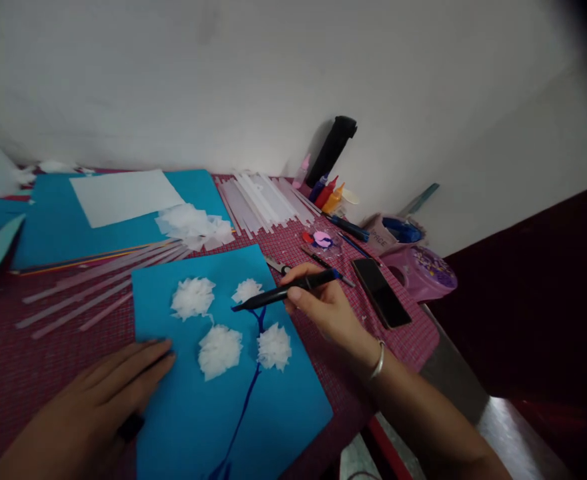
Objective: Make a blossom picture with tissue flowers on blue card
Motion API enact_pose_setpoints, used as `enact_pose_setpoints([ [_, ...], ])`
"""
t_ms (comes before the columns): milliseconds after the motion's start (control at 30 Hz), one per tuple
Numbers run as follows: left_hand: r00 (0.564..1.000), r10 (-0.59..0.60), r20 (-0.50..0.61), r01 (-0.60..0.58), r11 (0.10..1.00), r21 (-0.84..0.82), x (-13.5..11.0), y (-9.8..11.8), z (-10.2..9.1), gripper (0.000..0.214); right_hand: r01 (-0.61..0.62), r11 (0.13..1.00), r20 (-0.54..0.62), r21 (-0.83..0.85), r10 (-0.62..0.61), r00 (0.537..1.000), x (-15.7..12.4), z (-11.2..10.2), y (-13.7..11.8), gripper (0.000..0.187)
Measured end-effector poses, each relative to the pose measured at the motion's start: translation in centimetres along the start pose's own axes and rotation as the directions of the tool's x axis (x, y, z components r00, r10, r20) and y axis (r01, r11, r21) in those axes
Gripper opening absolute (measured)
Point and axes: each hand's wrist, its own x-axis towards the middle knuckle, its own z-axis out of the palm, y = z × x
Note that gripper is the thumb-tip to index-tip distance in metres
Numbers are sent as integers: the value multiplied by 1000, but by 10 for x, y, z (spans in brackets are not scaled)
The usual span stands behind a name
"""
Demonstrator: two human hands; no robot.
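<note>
My right hand (328,303) grips a black marker (278,292), its blue tip near the surface of a blue sheet of paper (183,413). Dark blue lines (247,397) run up the sheet and fork near the top. Several white ruffled paper flowers (220,351) sit on the sheet, one just above the marker's tip. Across the sheet's left edge lies my left hand (108,387), fingers stretched out flat. A small black object (131,427) shows by its thumb side; I cannot tell what it is.
Behind the sheet are blue papers (48,227), white paper (126,197), white tissue pieces (193,225) and pale strips (263,200). A phone (381,293), scissors (275,265), paint bottles (326,193), a paint palette (322,240) and a pink container (426,273) stand to the right.
</note>
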Motion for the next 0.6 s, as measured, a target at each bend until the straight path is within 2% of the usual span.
enact_pose_setpoints([
  [100, 997, 78, -17, -76, 993, 88, 4, 3, -5, 74, 21, 996, 4, -83, -21, 1000, 8, 17, 5, 14],
  [233, 978, 176, -112, -157, 974, 162, 8, 19, -11, 65, 35, 992, -20, -117, -37, 999, 13, 29, 16, 12],
  [400, 970, 232, -75, -214, 956, 199, 12, 33, -15, 65, 35, 996, 9, -77, -34, 999, 15, 27, 31, 13],
  [600, 961, 254, -108, -235, 958, 165, 11, 23, -14, 74, 75, 996, -65, -46, -78, 995, 18, 19, 31, 17],
])
